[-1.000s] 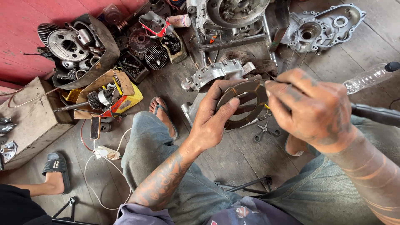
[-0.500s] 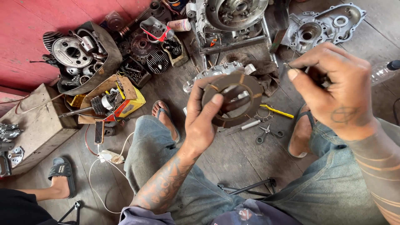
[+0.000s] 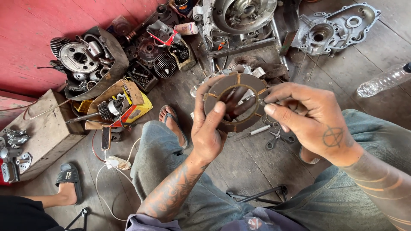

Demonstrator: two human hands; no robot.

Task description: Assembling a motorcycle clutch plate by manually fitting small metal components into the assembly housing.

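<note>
I hold the ring (image 3: 234,102) upright in my left hand (image 3: 209,128), fingers clamped on its rim, above the floor (image 3: 239,158). My right hand (image 3: 306,117) has closed in, fingers now pinched at the ring's right edge.

A seated person's left hand (image 3: 209,128) is gripping a round friction plate (image 3: 236,102) over the knees, thumb on its face, while the right hand (image 3: 310,117) is pinching its right edge. Below, an engine case (image 3: 242,19), loose parts and a plastic bottle (image 3: 383,80) are lying on the plank floor (image 3: 257,167).
</note>
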